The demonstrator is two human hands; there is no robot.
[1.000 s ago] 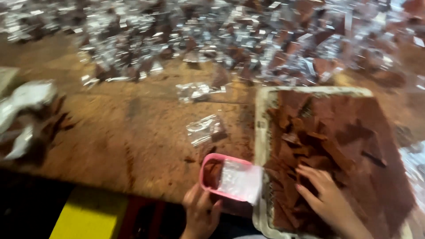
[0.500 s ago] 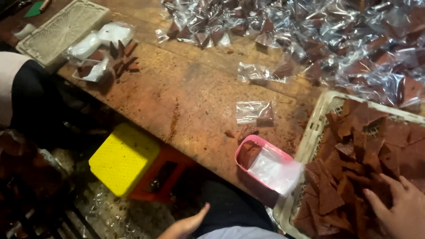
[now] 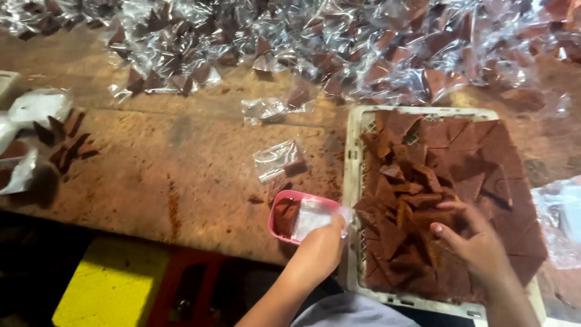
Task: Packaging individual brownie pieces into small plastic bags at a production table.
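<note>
The left hand is closed on a clear plastic bag, which is held over a small pink tub at the edge of the brown table. The right hand is laid on a heap of brown triangle pieces in a white crate; its fingers look bent, perhaps around one piece. Many filled bags are piled further back.
</note>
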